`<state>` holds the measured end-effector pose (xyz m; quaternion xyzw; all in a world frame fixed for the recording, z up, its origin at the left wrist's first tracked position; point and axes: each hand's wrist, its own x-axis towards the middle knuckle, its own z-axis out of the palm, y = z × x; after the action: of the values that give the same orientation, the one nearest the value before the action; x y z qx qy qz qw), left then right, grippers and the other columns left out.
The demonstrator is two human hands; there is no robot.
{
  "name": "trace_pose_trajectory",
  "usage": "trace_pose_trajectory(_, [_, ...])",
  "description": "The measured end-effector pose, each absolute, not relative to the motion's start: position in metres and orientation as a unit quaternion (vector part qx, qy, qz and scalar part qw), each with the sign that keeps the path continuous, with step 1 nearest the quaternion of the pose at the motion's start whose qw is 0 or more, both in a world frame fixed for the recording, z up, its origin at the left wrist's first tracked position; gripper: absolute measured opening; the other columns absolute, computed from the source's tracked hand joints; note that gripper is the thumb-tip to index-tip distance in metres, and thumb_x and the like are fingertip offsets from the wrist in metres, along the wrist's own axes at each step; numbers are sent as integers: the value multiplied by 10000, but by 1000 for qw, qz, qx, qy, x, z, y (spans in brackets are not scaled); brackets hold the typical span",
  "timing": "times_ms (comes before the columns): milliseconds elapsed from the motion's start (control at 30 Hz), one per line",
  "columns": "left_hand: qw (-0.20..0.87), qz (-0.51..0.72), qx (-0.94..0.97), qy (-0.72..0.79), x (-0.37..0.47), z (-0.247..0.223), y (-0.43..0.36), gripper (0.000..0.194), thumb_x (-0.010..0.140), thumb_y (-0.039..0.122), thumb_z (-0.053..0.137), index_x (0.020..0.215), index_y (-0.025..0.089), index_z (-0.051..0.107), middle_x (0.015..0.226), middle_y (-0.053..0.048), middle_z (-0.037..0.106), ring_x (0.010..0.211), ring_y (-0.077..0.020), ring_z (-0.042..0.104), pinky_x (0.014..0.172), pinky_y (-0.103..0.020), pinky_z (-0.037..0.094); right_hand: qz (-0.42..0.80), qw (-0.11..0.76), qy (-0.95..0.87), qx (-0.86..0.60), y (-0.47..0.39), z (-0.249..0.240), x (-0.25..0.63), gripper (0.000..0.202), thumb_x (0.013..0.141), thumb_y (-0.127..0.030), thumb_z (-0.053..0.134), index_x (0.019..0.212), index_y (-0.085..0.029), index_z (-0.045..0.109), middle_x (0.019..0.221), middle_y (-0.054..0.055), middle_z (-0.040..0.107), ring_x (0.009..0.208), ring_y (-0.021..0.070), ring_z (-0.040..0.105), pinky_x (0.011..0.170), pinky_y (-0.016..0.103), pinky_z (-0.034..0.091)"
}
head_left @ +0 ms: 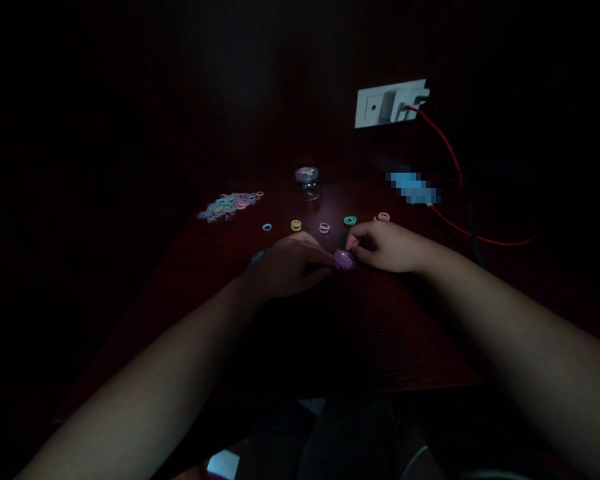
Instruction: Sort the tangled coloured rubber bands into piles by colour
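A small heap of purple hair ties [345, 260] lies on the dark table between my two hands. My left hand [293, 263] reaches in from the left, its fingers stretched out and the thumb apart, with a fingertip at the heap's left edge. On the other side, my right hand [387, 245] has its index finger and thumb drawn together at the heap's upper right edge; whatever is between them is too small to make out. Blue hair ties [257, 256] show partly behind my left hand. Orange hair ties [383, 217] sit just behind my right hand.
Beyond my hands are a blue hair tie [267, 227] and yellow [296, 225], pink [325, 228] and green hair ties [350, 220]. A mixed pile [229, 207] lies left of a clear lidded jar [307, 183]. A red cable [447, 143] runs from the wall socket [373, 108].
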<state>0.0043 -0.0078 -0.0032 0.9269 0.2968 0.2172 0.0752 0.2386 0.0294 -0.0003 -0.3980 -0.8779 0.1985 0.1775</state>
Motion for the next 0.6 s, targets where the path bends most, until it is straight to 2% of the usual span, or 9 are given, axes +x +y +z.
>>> trace_pose_trajectory(300, [70, 206, 932, 291, 4, -1, -6, 253, 852, 262, 581, 1078, 239, 694, 1001, -35, 704, 962, -180, 601, 890, -353, 464, 213, 171, -879, -391, 29, 0, 236, 128, 746, -177, 541, 816, -167, 648, 759, 31, 660, 656, 134, 569, 618, 245, 403])
trace_pose_trajectory(600, [71, 224, 927, 293, 2, -3, -5, 247, 852, 272, 586, 1071, 242, 695, 991, -40, 709, 961, -179, 604, 899, -363, 463, 208, 201, -871, -396, 33, -3, 240, 110, 755, -195, 537, 789, -164, 637, 746, 23, 656, 652, 129, 562, 663, 253, 410])
